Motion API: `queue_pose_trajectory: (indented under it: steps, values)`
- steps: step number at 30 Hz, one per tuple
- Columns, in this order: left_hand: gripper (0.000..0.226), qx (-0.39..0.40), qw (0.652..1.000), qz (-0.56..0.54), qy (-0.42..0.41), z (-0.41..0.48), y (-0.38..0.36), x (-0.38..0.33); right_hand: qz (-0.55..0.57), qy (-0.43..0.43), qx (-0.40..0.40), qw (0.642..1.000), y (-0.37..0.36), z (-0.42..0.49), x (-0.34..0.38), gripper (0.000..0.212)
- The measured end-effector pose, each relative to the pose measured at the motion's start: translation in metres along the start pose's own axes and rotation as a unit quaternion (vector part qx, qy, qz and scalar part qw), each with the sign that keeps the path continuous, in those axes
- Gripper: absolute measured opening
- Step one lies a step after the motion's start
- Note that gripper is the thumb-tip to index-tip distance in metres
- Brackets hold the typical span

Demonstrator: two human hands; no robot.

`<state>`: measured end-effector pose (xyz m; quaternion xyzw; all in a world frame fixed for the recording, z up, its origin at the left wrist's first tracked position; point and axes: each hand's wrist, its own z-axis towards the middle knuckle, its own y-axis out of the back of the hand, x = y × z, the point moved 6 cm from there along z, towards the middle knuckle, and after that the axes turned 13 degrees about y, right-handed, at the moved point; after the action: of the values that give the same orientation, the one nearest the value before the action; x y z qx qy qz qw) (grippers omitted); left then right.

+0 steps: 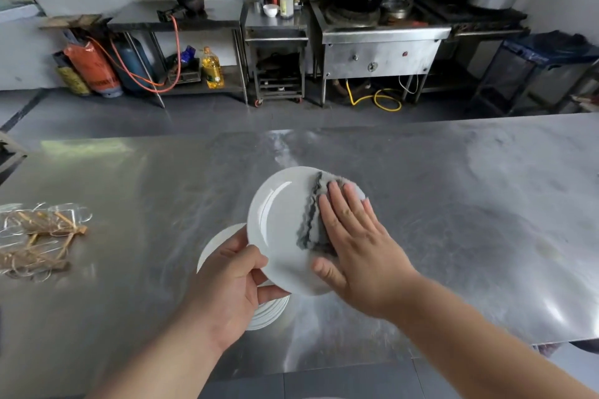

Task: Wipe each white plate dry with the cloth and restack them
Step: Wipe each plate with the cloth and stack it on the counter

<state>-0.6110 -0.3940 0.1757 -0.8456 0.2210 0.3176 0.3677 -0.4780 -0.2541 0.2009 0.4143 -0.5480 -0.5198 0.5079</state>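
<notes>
A white plate (281, 220) is held tilted above the steel table, its face toward me. My left hand (231, 288) grips its lower left rim, thumb on the face and fingers behind. My right hand (356, 246) lies flat with fingers spread, pressing a grey cloth (312, 220) against the right half of the plate. Below and behind the held plate, a stack of white plates (269, 312) rests on the table, largely hidden by my left hand and the held plate.
The steel table (453, 220) spans the view; its near edge runs along the bottom. A bundle of clear packets with brown string (39, 236) lies at the far left. Across the aisle stand a wok stove (379, 39), steel benches, a gas cylinder (94, 68) and an oil bottle (212, 68).
</notes>
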Motion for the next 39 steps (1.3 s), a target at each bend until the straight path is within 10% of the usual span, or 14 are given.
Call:
queue_pose_trajectory:
  steps: [13, 19, 28, 39]
  values:
    - [0.074, 0.082, 0.995, -0.017, -0.045, -0.007, -0.026, -0.019, 0.104, 0.033, -0.291, 0.950, 0.029, -0.019, 0.024, 0.095]
    - [0.034, 0.064, 0.995, 0.054, 0.055, -0.007, -0.009, -0.053, 0.017, 0.204, -0.212, 0.955, 0.056, -0.009, -0.010, 0.101]
    - [0.042, 0.046, 0.997, -0.027, -0.047, 0.006, -0.016, -0.041, 0.055, 0.016, -0.144, 0.988, 0.047, 0.003, -0.004, 0.099]
    - [0.057, 0.085, 0.992, -0.070, -0.061, 0.009, -0.029, -0.019, 0.012, -0.015, -0.094, 0.995, 0.046, 0.003, -0.013, 0.099]
